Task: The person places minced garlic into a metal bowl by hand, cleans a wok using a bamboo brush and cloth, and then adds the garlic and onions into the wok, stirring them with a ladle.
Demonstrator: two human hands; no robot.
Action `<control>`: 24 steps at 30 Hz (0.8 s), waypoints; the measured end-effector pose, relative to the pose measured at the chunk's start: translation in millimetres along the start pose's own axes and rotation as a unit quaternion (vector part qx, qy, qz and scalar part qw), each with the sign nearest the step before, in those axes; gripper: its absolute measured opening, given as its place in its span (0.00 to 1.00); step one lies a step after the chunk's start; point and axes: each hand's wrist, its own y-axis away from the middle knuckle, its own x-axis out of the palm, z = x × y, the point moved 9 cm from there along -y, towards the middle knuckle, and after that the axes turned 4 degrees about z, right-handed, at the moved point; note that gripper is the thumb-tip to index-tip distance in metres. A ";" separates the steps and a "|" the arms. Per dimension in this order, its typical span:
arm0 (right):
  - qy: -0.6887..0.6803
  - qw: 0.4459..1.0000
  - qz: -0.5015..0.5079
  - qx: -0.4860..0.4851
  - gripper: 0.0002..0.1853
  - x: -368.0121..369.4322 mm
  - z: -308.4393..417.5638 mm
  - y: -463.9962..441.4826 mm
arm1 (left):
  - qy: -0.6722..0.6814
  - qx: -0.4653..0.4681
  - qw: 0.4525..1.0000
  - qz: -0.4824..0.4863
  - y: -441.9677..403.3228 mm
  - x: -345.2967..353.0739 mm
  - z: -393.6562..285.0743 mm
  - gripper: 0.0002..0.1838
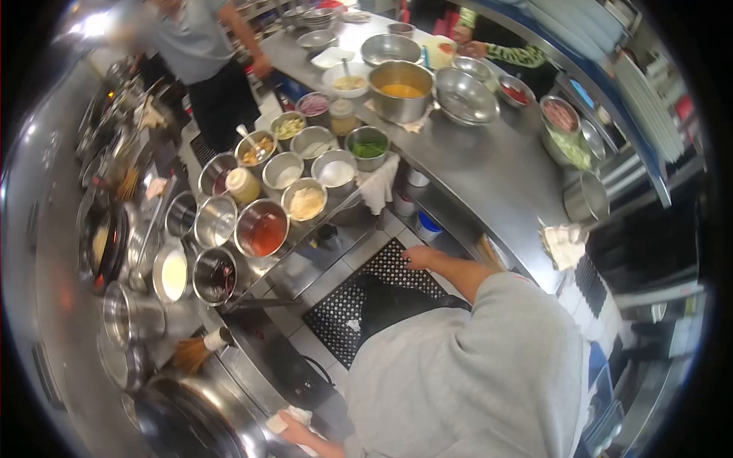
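At the bottom, my left hand (292,429) is closed round a folded white cloth (284,420), beside the rim of a large wok (191,427). My right hand (417,258) hangs over the black perforated floor mat (393,259), fingers curled in; I see nothing in them. Left of it stand steel containers: red sauce (263,231), pale yellow paste (305,201), dark sauce (214,276), white powder (334,171) and chopped greens (368,146). A squeeze bottle (243,185) is among them. A bowl of creamy liquid (174,275) sits nearer the stove.
A bamboo brush (191,354) lies near the wok. Another wok (103,237) is on the left stove. The steel counter (489,168) holds an orange-liquid pot (401,90), bowls and a cloth (563,246). One person (187,46) stands at upper left, another's sleeve (518,55) is behind the counter.
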 end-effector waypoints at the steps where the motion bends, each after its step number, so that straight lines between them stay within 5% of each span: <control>1: 0.004 0.996 0.032 0.077 0.27 9.1 -34.7 11.4 | -0.010 0.023 1.000 -0.016 1.5 0.9 -1.9 0.36; 9: -0.057 0.985 0.068 0.150 0.24 59.7 -165.3 16.9 | -0.100 0.114 0.981 -0.122 36.5 3.8 -45.0 0.41; 18: -0.019 0.997 -0.029 0.067 0.23 13.4 -157.0 -39.2 | -0.146 0.151 0.964 -0.165 59.2 8.8 -88.2 0.47; 24: -0.075 0.997 0.013 0.017 0.21 -19.5 -126.3 -61.3 | -0.157 0.112 0.964 -0.182 68.5 -18.7 -76.2 0.51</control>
